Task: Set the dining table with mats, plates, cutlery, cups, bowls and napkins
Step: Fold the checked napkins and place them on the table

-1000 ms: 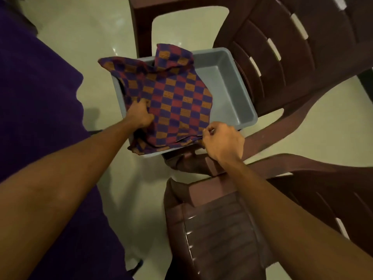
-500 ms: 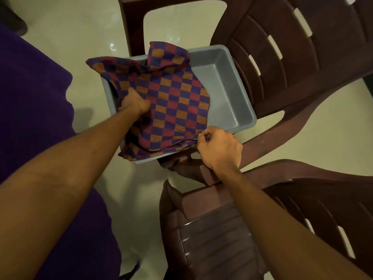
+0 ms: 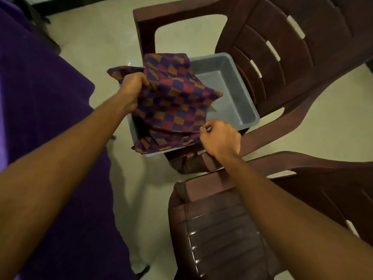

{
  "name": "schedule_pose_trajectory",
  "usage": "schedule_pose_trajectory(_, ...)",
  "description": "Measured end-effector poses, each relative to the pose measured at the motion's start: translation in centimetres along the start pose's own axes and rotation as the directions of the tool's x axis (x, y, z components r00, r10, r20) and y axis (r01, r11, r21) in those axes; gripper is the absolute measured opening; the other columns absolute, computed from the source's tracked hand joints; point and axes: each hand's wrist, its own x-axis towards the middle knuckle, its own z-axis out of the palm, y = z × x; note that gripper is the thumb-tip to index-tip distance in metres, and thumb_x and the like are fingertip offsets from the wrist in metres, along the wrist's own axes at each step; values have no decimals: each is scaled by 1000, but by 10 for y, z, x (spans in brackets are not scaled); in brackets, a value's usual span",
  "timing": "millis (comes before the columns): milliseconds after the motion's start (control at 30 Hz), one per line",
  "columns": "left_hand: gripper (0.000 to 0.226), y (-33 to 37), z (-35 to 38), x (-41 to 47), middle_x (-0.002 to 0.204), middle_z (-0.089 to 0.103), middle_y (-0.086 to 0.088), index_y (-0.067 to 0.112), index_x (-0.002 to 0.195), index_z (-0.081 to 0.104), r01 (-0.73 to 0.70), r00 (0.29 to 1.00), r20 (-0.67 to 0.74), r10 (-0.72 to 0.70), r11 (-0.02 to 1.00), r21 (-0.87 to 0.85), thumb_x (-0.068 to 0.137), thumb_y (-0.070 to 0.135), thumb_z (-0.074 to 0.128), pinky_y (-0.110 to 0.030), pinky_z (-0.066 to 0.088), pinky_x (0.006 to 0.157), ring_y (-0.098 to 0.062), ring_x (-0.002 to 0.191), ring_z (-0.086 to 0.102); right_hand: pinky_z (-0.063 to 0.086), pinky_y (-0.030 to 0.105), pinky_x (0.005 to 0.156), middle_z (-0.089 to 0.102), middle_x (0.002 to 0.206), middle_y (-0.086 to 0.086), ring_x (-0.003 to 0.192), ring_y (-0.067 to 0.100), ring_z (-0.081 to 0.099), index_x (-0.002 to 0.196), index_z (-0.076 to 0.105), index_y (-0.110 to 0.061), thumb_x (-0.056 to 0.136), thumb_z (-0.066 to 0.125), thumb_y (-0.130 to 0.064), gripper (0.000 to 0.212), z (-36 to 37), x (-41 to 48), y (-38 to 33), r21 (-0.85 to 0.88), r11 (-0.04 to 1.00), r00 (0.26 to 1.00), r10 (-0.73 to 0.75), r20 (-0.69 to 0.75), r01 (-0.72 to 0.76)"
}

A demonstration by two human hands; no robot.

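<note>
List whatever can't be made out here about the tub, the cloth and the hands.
Head view only:
grey tub: near half of its floor hidden under the checked cloth.
Cloth count: folds overlap; one or several, unclear.
right hand: fingertips curled under; hold on cloth unclear.
purple surface: cut off by the left edge.

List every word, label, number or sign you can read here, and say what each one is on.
None: no text can be read anywhere in this view.
The checked mats carry only a woven pattern. The grey tub and the brown chairs are plain, with no label or mark to be seen.
</note>
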Motion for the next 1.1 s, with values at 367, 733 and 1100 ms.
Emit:
schedule_pose_trajectory(367, 41, 45, -29, -198, 81, 68, -8, 11, 83, 61, -262, 964, 34, 262, 965, -10, 65, -12, 33, -40, 60, 74, -25, 85, 67, 49, 35, 88, 63, 107, 3, 97, 19, 61, 140, 47, -25, 87, 71, -25, 59, -19, -41, 14, 686, 721, 995, 82, 54, -97)
schedule_pose_trajectory(733, 43, 47, -90, -404, 84, 67, -8, 14, 84, 64, -432, 879, -190, 437, 899, 67, 59, -10, 37, -36, 55, 74, -26, 86, 63, 57, 42, 79, 76, 103, 3, 91, 20, 72, 114, 64, -19, 92, 64, -17, 22, -56, -180, -4, 932, 150, 940, -41, 339, -330)
schedule_pose_trajectory(1100, 6, -45, -160, -530, 70, 65, -3, 18, 82, 62, -355, 921, -269, 283, 894, -275, 86, 15, 65, -33, 53, 70, -18, 63, 62, 52, 24, 60, 73, 84, -4, 72, 8, 69, 92, 70, -22, 88, 69, -8, 16, -152, -262, -15, 930, 336, 912, -317, 262, -150)
